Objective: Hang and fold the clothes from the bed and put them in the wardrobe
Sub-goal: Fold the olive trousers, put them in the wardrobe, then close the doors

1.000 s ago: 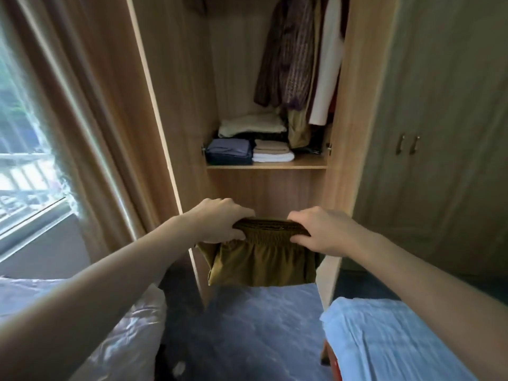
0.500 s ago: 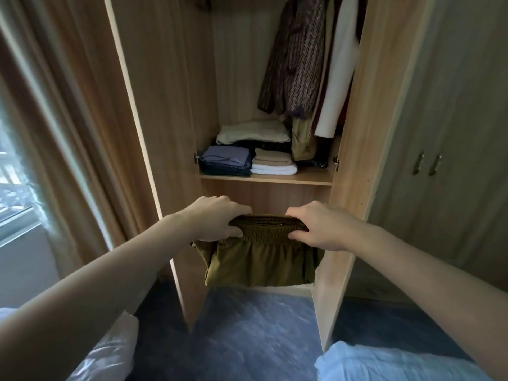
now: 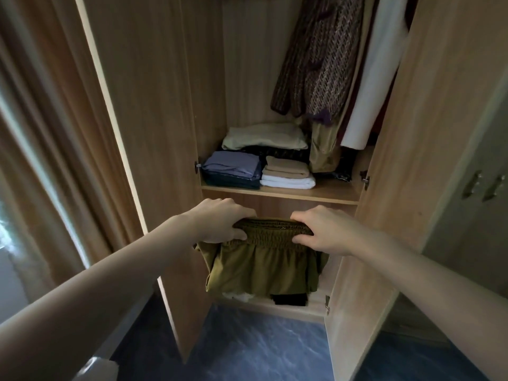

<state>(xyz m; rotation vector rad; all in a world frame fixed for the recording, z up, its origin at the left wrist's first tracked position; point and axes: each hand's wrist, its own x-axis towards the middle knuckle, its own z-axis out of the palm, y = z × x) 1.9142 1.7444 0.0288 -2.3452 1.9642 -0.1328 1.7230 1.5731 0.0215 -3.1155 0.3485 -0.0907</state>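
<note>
Folded olive shorts (image 3: 264, 259) hang before the open wardrobe (image 3: 154, 105), one left hand (image 3: 220, 224) and one right hand (image 3: 327, 232) each gripping the elastic waistband. Three stacks of folded clothes (image 3: 258, 166) sit on the shelf (image 3: 324, 192) above.

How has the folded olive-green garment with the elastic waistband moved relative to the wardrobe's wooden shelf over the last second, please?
Yes. The olive-green garment has come closer to the wooden shelf, carried forward towards the open wardrobe.

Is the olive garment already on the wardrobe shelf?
No, both the left hand and right hand hold the olive garment in the air below the shelf.
</note>
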